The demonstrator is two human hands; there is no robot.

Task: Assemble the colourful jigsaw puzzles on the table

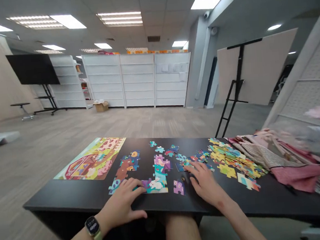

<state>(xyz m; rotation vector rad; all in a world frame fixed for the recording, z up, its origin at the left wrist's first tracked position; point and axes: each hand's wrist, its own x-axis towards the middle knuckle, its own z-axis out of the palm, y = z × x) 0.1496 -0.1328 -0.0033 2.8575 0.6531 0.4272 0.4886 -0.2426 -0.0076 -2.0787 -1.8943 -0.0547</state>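
My left hand (125,196), a watch on its wrist, lies at the lower edge of a partly joined jigsaw puzzle (161,177). Its fingers are stretched over the bottom row and hide part of it; the thumb is spread apart. My right hand (205,181) is open too, with its fingertips on or beside a dark blue puzzle piece (179,167) in a group of loose blue pieces. Whether it touches that piece I cannot tell. A loose purple puzzle piece (178,187) sits between the hands. Brown and blue joined pieces (123,169) form the puzzle's left side.
A finished farm picture (93,160) lies on the black table (79,193) at the left. Right of my right hand is a heap of yellow puzzle pieces (229,157). Folded pink cloth (288,165) covers the table's right end. An easel (236,80) stands behind.
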